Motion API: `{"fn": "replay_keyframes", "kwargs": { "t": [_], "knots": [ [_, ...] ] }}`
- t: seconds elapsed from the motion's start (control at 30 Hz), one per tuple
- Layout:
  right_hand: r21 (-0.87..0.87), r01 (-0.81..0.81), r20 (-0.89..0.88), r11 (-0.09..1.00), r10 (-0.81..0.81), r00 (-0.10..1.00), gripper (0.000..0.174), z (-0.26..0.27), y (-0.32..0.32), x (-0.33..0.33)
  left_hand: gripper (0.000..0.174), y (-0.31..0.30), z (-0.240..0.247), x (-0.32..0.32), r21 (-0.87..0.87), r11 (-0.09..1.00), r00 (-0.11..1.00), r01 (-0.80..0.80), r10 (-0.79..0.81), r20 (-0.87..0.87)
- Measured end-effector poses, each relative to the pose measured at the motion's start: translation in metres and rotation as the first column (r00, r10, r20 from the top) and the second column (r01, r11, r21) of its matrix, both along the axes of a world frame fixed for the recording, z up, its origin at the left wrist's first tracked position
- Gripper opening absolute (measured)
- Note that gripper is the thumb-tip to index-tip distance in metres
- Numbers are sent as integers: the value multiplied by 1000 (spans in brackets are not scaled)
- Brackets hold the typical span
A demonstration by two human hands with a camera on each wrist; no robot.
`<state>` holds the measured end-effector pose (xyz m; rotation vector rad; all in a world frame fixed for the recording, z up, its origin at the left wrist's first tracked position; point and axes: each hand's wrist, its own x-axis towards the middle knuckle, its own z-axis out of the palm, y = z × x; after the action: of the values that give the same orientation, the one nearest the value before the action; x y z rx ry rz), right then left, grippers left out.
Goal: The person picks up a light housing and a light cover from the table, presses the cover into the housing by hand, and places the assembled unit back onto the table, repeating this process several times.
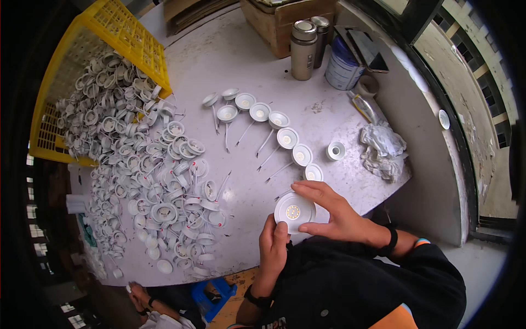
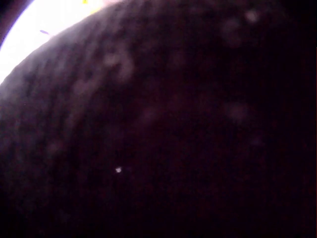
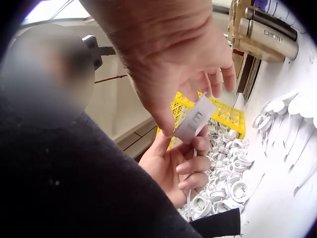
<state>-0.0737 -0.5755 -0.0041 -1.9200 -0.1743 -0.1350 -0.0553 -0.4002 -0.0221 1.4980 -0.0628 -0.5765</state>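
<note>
A round white LED lamp disc [image 1: 294, 211] with a yellow centre is held over the near table edge by both hands. My left hand [image 1: 275, 233] grips its lower left rim, fingers curled. My right hand [image 1: 329, 211] lies over its top and right side and pinches it. In the right wrist view the lamp [image 3: 195, 119] shows edge-on under the right hand [image 3: 188, 59], with the left hand [image 3: 173, 168] curled below it round a thin wire. The left wrist view is dark, blocked by fabric.
An arc of similar lamps [image 1: 276, 131] with wires lies on the grey table [image 1: 235, 60]. A big heap of white rings [image 1: 148, 164] spills from a yellow crate [image 1: 126, 38] at left. Steel flasks [image 1: 303, 49], a can [image 1: 342, 66], a crumpled cloth [image 1: 383, 148] and a wooden box [image 1: 285, 19] stand behind.
</note>
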Motion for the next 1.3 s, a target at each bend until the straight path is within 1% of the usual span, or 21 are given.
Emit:
{"fn": "replay_keyframes", "kwargs": {
  "t": [0.03,0.1,0.13,0.2,0.27,0.3,0.33,0.4,0.43,0.5,0.57,0.67,0.73,0.83,0.9,0.93,1.0,1.03,1.1,1.17,1.3],
  "knots": [
    [-1,0,1,1000,0,1000,61,-1,0,0,38,1,0,0,-16,1000,1000,6,-6,7],
    [137,99,-163,986,-76,984,47,-3,1,-1,36,1,1,0,-33,999,1000,13,-13,13],
    [137,101,-164,985,-78,983,47,-1,1,0,33,1,4,0,-28,1000,1000,13,-13,-15],
    [167,105,-396,980,-31,918,38,4,2,0,30,0,5,0,-22,1000,999,17,-18,-46],
    [217,158,-389,963,-63,919,36,-2,9,-1,28,-2,2,-1,71,997,999,12,-15,43],
    [265,204,-380,942,-93,920,34,-4,11,-1,28,-1,1,0,72,997,999,12,-15,40],
    [266,204,-382,942,-91,920,34,-4,11,-1,27,-1,0,1,99,995,999,15,-19,40],
    [111,181,-312,977,-138,940,34,-4,11,0,27,-3,0,2,128,992,999,19,-24,39],
    [112,180,-313,977,-138,940,34,-5,11,0,26,-5,0,2,170,985,996,12,-28,88],
    [7,211,-260,977,-202,944,33,-5,13,1,25,-8,1,4,211,977,990,5,-34,134],
    [-1,225,-278,974,-216,936,33,-5,12,3,23,-11,3,7,261,965,984,18,-64,168],
    [-11,233,-288,973,-226,931,32,-5,10,6,21,-13,1,10,216,976,978,-9,-37,207],
    [-14,230,-284,973,-225,932,32,-6,10,7,20,-13,-2,13,242,970,978,-4,-47,205],
    [20,228,-270,974,-214,939,31,-12,10,8,19,-13,-1,16,290,957,979,1,-60,195],
    [128,201,-323,971,-151,934,32,-17,8,10,18,-15,2,17,310,951,980,-1,-60,187],
    [129,200,-324,971,-150,934,32,-16,6,10,19,-15,3,17,309,951,985,7,-59,160],
    [285,183,-543,941,2,840,35,-11,4,10,19,-15,2,16,309,951,990,16,-59,131],
    [286,183,-544,940,2,839,35,-10,5,9,20,-15,-1,16,264,964,988,-26,-15,151],
    [446,259,-567,857,47,822,39,-9,8,7,20,-13,-4,16,221,973,985,-66,29,168],
    [440,247,-561,863,50,826,39,-12,7,7,22,-8,-4,15,171,985,984,7,-37,174],
    [424,239,-545,873,35,837,38,-14,8,7,23,-5,-7,14,107,994,989,35,-50,141]
  ]
}}
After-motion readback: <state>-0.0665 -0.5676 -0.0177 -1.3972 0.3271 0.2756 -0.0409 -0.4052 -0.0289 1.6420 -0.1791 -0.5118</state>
